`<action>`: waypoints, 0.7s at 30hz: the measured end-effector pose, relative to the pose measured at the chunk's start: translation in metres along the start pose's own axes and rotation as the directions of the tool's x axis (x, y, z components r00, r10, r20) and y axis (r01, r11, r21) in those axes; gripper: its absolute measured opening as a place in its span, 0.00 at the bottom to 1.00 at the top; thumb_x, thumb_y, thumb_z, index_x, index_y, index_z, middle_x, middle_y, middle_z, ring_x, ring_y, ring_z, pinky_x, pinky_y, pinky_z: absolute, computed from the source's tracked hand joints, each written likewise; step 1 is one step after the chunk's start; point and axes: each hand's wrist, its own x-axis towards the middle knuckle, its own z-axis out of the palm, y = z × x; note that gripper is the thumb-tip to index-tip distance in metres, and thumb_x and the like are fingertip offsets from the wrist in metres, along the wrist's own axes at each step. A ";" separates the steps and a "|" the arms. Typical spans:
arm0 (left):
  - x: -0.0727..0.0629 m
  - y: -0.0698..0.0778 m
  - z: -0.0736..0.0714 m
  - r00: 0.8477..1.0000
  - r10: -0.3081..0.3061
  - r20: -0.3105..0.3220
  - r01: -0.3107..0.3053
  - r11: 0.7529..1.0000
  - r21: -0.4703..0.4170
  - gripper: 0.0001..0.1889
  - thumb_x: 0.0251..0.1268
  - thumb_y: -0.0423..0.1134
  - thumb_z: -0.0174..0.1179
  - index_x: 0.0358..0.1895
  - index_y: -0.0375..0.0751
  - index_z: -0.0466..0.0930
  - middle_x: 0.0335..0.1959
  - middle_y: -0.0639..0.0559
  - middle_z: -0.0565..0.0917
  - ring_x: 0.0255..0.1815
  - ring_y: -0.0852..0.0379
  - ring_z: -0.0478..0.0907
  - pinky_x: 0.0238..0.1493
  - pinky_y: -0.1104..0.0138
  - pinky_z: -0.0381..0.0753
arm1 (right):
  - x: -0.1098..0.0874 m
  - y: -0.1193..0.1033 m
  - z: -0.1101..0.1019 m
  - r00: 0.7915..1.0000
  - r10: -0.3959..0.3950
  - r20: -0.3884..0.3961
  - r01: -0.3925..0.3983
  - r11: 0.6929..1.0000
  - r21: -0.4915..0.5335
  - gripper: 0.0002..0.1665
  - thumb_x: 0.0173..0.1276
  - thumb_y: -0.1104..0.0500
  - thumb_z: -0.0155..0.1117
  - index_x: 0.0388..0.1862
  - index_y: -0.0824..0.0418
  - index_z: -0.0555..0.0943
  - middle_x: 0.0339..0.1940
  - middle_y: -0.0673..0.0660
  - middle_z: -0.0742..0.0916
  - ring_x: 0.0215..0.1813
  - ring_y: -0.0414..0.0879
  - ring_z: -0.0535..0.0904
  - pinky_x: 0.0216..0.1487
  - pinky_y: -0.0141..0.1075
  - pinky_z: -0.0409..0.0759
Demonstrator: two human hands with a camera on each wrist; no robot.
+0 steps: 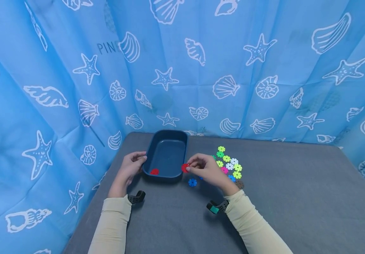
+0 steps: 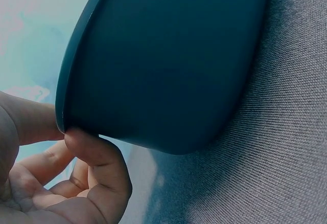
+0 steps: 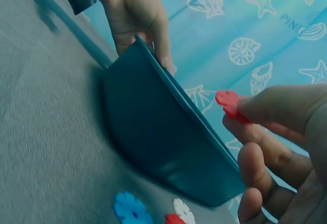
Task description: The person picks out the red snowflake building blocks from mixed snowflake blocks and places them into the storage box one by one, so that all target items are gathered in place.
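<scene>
Curtain: blue with white shells and starfish, hanging behind the table.
Table: grey-clothed, supporting everything else.
Bin: dark blue, on the table's left part; probably light and stiff, best steadied by its rim.
Left hand: thumb and fingers clamped on the bin's left rim.
Right hand: thumb and forefinger pinched together on 1 held disc.
Loose discs: many-coloured, mostly right of the bin, some hidden behind the right hand.
Held disc: red, at the right hand's left, by the bin's near right corner; likely light, stiff, smooth plastic, easiest pinched at its notched edge.
Binned disc: red, near left corner, closer to the left hand.
</scene>
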 end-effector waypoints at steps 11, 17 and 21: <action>0.003 -0.003 0.000 1.000 0.005 0.002 -0.005 1.000 0.005 0.22 0.83 0.45 0.57 0.73 0.43 0.76 0.65 0.39 0.79 0.61 0.45 0.78 0.59 0.56 0.83 | 0.010 0.000 0.010 0.998 0.053 -0.026 -0.052 0.998 0.026 0.10 0.74 0.63 0.70 0.50 0.67 0.85 0.43 0.67 0.91 0.44 0.63 0.86 0.41 0.32 0.82; 0.003 -0.003 0.000 1.000 0.011 0.005 -0.011 1.000 0.002 0.22 0.83 0.45 0.57 0.73 0.42 0.76 0.65 0.38 0.79 0.59 0.45 0.78 0.54 0.61 0.83 | 0.014 0.002 0.014 0.998 0.059 -0.017 -0.058 0.997 0.052 0.12 0.75 0.63 0.70 0.52 0.69 0.84 0.46 0.69 0.91 0.42 0.54 0.86 0.43 0.32 0.83; 0.004 -0.004 -0.001 1.000 0.010 0.007 -0.010 1.000 -0.003 0.22 0.84 0.45 0.57 0.73 0.42 0.76 0.65 0.38 0.79 0.59 0.45 0.78 0.53 0.62 0.83 | 0.015 0.002 0.017 0.999 0.046 0.007 -0.047 0.995 0.085 0.15 0.76 0.65 0.68 0.56 0.73 0.81 0.50 0.72 0.90 0.50 0.65 0.86 0.46 0.31 0.85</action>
